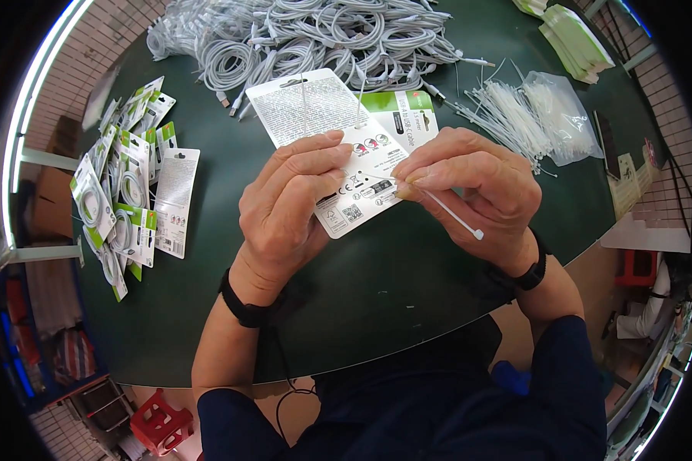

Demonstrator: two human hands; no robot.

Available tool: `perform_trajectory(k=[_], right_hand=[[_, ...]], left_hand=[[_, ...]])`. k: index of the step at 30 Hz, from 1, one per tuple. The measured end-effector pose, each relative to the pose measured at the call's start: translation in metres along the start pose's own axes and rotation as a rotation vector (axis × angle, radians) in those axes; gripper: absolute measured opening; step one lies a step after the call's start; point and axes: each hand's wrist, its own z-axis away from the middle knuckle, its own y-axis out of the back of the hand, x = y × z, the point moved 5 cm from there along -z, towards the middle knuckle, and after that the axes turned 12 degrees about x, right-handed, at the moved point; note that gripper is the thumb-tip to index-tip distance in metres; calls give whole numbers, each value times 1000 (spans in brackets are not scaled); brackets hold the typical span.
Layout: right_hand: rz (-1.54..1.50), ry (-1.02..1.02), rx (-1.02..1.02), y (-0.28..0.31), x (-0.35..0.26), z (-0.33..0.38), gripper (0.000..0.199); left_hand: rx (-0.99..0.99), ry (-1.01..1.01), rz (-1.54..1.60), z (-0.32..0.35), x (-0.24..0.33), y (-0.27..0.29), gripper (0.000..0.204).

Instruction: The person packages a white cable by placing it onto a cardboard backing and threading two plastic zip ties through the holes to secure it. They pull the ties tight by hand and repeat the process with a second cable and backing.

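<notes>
Several packaged cables [129, 184] lie on the worktop [361, 300] at frame left. At centre, the left hand [288, 200] grips a white printed card [373, 163] with curled fingers; beside it, the right hand [404, 181] pinches a white cable tie [455, 216].

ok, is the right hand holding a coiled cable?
No, the right hand pinches a white zip tie, while the loose coiled cables lie heaped across the table.

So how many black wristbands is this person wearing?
2: one black wristband is on the left wrist, below the hand holding the printed card; another is on the right wrist, below the hand pinching a white cable tie. Neither forearm seems to hide more.
</notes>
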Motion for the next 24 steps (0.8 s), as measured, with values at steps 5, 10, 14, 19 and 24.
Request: perform_trajectory(k=[5,10,14,19,24], right_hand=[[4,-77,-64,-3,6,-6,26],[-19,-237,-179,7,5,-9,17],[-81,-377,-271,18,-2,-16,14],[-294,-598,-427,21,-4,-24,12],[-486,-769,-482,14,4,-21,10]], left_hand=[[-3,-7,6,-3,2,-3,29],[-11,-51,-11,-9,28,-8,24],[-88,-115,-141,-22,55,-4,23],[-153,-101,-212,-35,82,-1,19],[-31,242,126,-32,81,-3,7]])
